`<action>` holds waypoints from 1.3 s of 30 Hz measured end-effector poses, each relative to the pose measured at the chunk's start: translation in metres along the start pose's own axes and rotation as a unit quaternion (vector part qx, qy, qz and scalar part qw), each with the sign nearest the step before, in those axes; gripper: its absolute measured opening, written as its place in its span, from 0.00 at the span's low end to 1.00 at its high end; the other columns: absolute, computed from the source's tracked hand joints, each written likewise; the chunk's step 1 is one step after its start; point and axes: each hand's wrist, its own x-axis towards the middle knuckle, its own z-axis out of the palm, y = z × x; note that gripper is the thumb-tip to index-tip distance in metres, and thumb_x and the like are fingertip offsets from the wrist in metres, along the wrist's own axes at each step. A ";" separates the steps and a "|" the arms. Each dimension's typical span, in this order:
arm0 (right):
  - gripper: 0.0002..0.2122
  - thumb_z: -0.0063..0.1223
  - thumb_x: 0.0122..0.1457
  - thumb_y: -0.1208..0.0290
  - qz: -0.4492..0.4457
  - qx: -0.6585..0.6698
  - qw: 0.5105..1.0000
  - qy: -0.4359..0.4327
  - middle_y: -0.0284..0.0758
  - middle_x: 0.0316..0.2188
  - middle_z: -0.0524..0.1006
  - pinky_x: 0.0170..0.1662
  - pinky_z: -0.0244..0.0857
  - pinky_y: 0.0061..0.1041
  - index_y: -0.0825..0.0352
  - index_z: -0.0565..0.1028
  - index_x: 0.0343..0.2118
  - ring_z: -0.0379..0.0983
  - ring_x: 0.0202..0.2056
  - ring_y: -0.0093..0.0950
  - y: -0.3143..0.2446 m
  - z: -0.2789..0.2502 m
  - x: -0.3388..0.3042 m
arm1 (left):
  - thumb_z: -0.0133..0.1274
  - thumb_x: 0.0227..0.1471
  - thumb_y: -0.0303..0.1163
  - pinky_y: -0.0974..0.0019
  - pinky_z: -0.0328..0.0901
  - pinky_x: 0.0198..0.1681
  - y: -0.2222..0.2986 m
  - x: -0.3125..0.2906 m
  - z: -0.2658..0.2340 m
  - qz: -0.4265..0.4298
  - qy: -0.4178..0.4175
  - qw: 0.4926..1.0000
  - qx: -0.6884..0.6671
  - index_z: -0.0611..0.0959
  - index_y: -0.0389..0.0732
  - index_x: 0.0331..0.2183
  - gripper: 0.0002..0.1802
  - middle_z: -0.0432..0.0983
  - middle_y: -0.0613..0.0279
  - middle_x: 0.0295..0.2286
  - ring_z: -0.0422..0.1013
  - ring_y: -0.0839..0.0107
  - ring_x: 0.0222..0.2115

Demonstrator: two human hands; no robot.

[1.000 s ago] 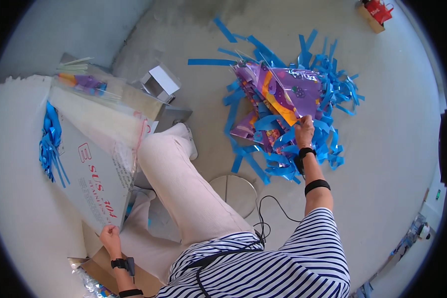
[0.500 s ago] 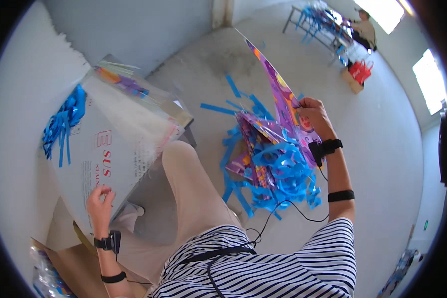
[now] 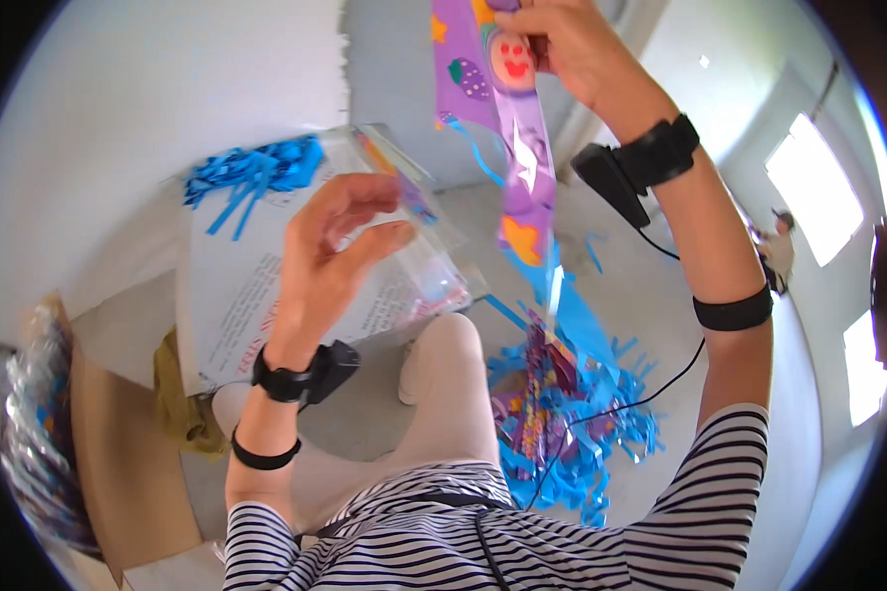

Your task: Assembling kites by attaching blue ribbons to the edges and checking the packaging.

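One purple printed sheet (image 3: 523,138) hangs at the frame's top centre, pinched between the thumb and fingers of my right hand (image 3: 567,49). Left of centre, my left hand (image 3: 333,254) is empty, fingers curled and parted from the thumb.

A short-sleeved top (image 3: 394,552), striped in dark navy and white, is worn at the lower centre, crossed by a black strap (image 3: 453,499). Pale pinkish trousers (image 3: 453,394) are seen above it. Left of centre, a black wristband (image 3: 282,383) is fitted with a boxy module (image 3: 334,373); below, a slim black armband (image 3: 268,456) is worn. At upper right, a second wristband (image 3: 666,153) carrying a wedge-shaped module (image 3: 606,175) is joined by a thin black cable (image 3: 654,243); a wider armband (image 3: 733,311) is worn.
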 end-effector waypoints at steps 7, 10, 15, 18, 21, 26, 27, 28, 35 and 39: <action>0.08 0.61 0.50 0.77 -0.073 0.044 0.995 0.042 0.41 0.15 0.74 0.20 0.63 0.29 0.76 0.76 0.21 0.74 0.18 0.32 -0.029 0.102 0.073 | 0.71 0.40 0.33 0.63 0.67 0.46 0.020 -0.003 -0.027 0.029 0.037 0.999 0.018 0.65 0.33 0.55 0.44 0.74 0.54 0.43 0.71 0.68 0.42; 0.08 0.61 0.50 0.75 -0.050 -0.010 0.996 0.071 0.39 0.22 0.76 0.24 0.67 0.27 0.74 0.77 0.31 0.75 0.24 0.28 -0.021 0.119 0.088 | 0.70 0.38 0.31 0.62 0.68 0.43 0.019 -0.004 -0.035 0.076 0.099 0.971 0.205 0.65 0.34 0.54 0.43 0.75 0.49 0.42 0.74 0.63 0.39; 0.12 0.58 0.47 0.78 -0.144 -0.115 0.969 0.164 0.36 0.26 0.78 0.26 0.71 0.24 0.73 0.79 0.37 0.76 0.25 0.24 -0.005 0.139 0.087 | 0.71 0.35 0.27 0.57 0.67 0.43 0.028 -0.006 -0.066 0.088 0.177 0.950 0.240 0.64 0.36 0.57 0.48 0.75 0.49 0.41 0.74 0.55 0.41; 0.11 0.56 0.45 0.79 -0.217 -0.167 0.934 0.229 0.38 0.24 0.79 0.26 0.72 0.25 0.74 0.80 0.34 0.76 0.23 0.26 0.003 0.138 0.084 | 0.75 0.25 0.30 0.55 0.59 0.50 0.055 -0.004 -0.059 0.200 0.202 0.790 0.543 0.64 0.42 0.59 0.57 0.72 0.54 0.44 0.69 0.54 0.46; 0.08 0.53 0.47 0.73 -0.169 -0.239 0.938 0.185 0.44 0.19 0.77 0.35 0.72 0.37 0.72 0.79 0.26 0.77 0.25 0.44 0.004 0.144 0.079 | 0.72 0.31 0.30 0.56 0.64 0.43 0.078 0.008 -0.042 0.209 0.159 0.791 0.552 0.70 0.42 0.54 0.46 0.75 0.54 0.41 0.73 0.54 0.41; 0.10 0.52 0.50 0.71 -0.121 -0.250 0.955 0.104 0.50 0.23 0.78 0.33 0.71 0.37 0.75 0.77 0.26 0.76 0.27 0.46 -0.011 0.143 0.057 | 0.54 0.46 0.24 0.54 0.66 0.27 0.054 0.036 -0.092 0.112 0.110 0.790 0.593 0.75 0.39 0.42 0.18 0.77 0.53 0.23 0.76 0.52 0.27; 0.10 0.52 0.52 0.70 -0.131 -0.220 0.962 0.090 0.49 0.22 0.77 0.34 0.70 0.37 0.75 0.77 0.27 0.76 0.27 0.46 -0.010 0.140 0.054 | 0.55 0.46 0.24 0.56 0.65 0.26 0.051 0.036 -0.104 0.112 0.107 0.826 0.542 0.77 0.38 0.41 0.16 0.75 0.49 0.21 0.73 0.51 0.23; 0.10 0.52 0.52 0.70 -0.132 -0.220 0.962 0.092 0.49 0.22 0.77 0.34 0.70 0.37 0.75 0.77 0.27 0.76 0.27 0.46 -0.003 0.139 0.052 | 0.56 0.47 0.24 0.59 0.65 0.26 0.048 0.036 -0.120 0.087 0.070 0.870 0.481 0.78 0.36 0.39 0.14 0.75 0.51 0.21 0.72 0.56 0.22; 0.10 0.58 0.48 0.78 -0.281 -0.429 0.858 0.020 0.42 0.37 0.70 0.40 0.68 0.40 0.62 0.79 0.35 0.72 0.38 0.41 0.022 0.114 0.038 | 0.55 0.51 0.22 0.73 0.66 0.37 0.078 0.009 -0.150 -0.097 -0.055 0.972 0.208 0.81 0.34 0.41 0.12 0.78 0.71 0.31 0.70 0.84 0.32; 0.08 0.63 0.47 0.75 -0.286 -0.404 0.868 -0.030 0.38 0.33 0.69 0.39 0.68 0.37 0.64 0.78 0.32 0.71 0.35 0.40 0.031 0.101 0.040 | 0.54 0.52 0.21 0.74 0.68 0.44 0.094 -0.006 -0.152 -0.136 -0.082 0.976 0.148 0.81 0.35 0.44 0.15 0.79 0.71 0.34 0.72 0.83 0.36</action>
